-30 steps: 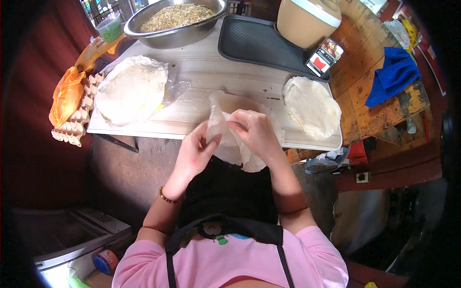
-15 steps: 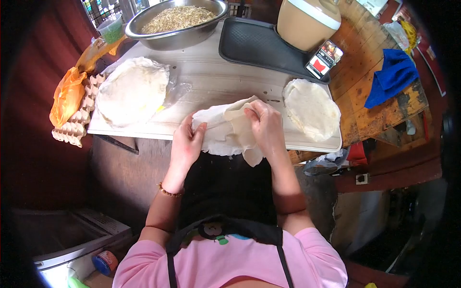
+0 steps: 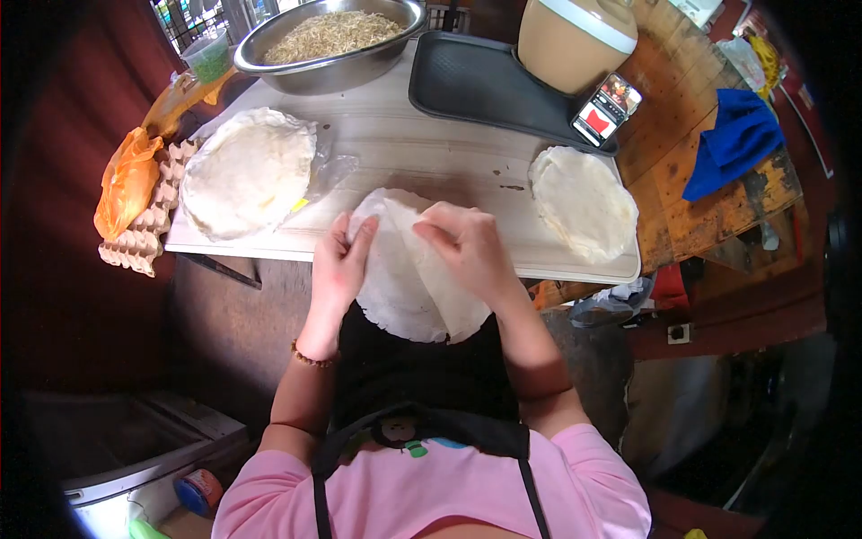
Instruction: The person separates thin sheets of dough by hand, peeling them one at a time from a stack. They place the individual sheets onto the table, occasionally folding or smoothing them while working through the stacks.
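A thin round white wrapper sheet [image 3: 400, 278] hangs between my hands over the table's front edge, its lower part in front of the black apron. My left hand [image 3: 343, 260] pinches its left edge between thumb and fingers. With closed fingertips my right hand [image 3: 462, 247] grips a layer at the upper right, where a fold line runs down the sheet. Left of my hands lies a thick stack of round wrappers [image 3: 249, 175] on clear plastic. A thinner pile of wrappers [image 3: 584, 205] rests to the right on the same table.
At the back stand a steel basin [image 3: 332, 76] of shredded filling and a dark tray [image 3: 476, 94] bearing a beige container [image 3: 570, 45] and a propped phone [image 3: 607, 110]. An orange bag [image 3: 127, 184] and egg cartons [image 3: 148, 229] sit left. A blue cloth [image 3: 732, 148] lies right.
My right hand has shifted left and slightly down. The sheet, crumpled and folded over before, now hangs wider and flatter, reaching lower over the apron. My left hand has moved slightly left.
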The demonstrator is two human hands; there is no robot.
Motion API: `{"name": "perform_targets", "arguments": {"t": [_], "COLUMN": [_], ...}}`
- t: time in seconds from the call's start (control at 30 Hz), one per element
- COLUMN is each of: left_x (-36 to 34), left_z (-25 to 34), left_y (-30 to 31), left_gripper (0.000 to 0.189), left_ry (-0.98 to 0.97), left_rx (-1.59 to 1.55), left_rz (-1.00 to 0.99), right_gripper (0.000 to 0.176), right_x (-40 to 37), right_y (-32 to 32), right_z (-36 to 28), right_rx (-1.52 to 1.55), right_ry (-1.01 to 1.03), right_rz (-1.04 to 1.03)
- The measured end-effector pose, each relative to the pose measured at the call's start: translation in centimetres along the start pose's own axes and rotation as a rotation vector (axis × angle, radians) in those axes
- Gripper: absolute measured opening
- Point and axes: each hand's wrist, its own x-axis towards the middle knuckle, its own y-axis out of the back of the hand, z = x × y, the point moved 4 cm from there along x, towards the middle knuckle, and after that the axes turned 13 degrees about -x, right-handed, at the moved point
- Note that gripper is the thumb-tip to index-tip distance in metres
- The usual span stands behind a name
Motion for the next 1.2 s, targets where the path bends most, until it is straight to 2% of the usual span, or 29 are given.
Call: {"name": "perform_targets", "arguments": {"t": [0.03,0.13,0.53,0.73,0.83,0.93,1.07,1.13,1.2], "left_x": [0.2,0.3,0.7,0.6,1.1,1.0,1.3,1.6,1.7], "left_z": [-0.4,-1.1,-1.1,-0.7,-1.0,0.0,-0.3,-0.5,-0.6], "left_y": [0.3,0.6,2.0,3.0,3.3,3.1,3.9,3.9,3.8], "left_gripper": [0.017,0.018,0.024,0.021,0.022,0.028,0.027,0.022,0.019], "left_ry": [-0.047,-0.068,-0.156,-0.128,-0.208,-0.192,-0.193,-0.238,-0.195], "left_rx": [-0.070,-0.080,-0.017,0.096,0.063,0.040,0.129,0.115,0.158], "left_rz": [0.036,0.064,0.176,0.224,0.241,0.280,0.285,0.179,0.127], "right_gripper": [0.014,0.011,0.014,0.016,0.017,0.018,0.017,0.014,0.015], "right_x": [0.0,-0.4,-1.7,-2.3,-2.6,-2.8,-2.8,-2.4,-1.6], "right_y": [0.3,1.0,2.1,2.6,2.7,3.0,3.5,3.3,2.4], "right_z": [0.6,1.6,3.2,4.3,4.9,5.5,5.8,6.7,7.8], "right_rx": [0.114,0.101,-0.013,-0.065,-0.041,-0.077,-0.098,-0.094,0.010], "right_ry": [-0.154,-0.266,-0.403,-0.444,-0.447,-0.425,-0.434,-0.424,-0.363], "right_rz": [0.030,0.147,0.297,0.366,0.407,0.455,0.459,0.292,0.266]}}
